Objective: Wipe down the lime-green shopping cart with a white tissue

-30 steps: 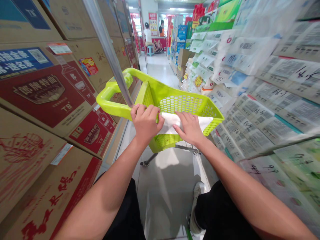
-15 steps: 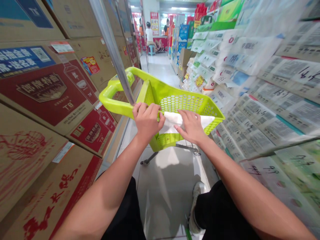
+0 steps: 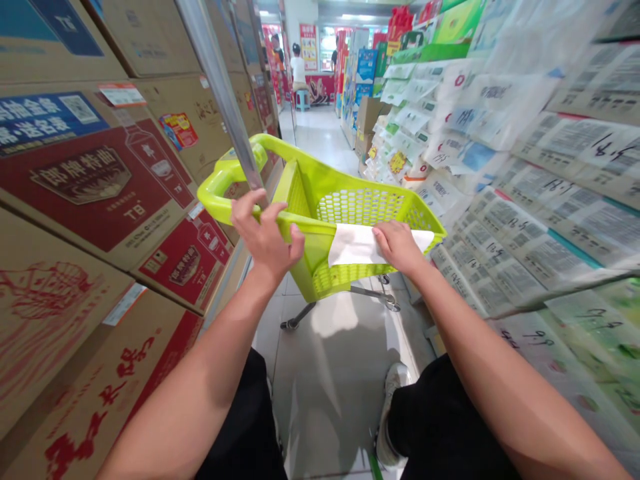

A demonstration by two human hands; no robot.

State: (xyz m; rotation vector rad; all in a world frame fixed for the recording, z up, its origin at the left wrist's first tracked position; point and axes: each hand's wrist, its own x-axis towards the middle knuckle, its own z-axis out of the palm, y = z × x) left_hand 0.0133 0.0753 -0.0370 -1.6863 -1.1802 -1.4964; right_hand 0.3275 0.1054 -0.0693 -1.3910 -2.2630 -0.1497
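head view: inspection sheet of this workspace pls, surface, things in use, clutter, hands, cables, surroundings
surface: tiled floor, partly in shadow
things in use: green cart on a wheeled metal frame; white sheet, cloth or paper, hanging over its near rim
clutter: brown carton in front of the shelves at right, further along
left hand: on the near rim, fingers spread, by the metal pole
right hand: on the white sheet at the rim, fingers bent
cables: nothing seen
surroundings: stacked boxes at left, wrapped packs at right, person in white on a blue stool far ahead
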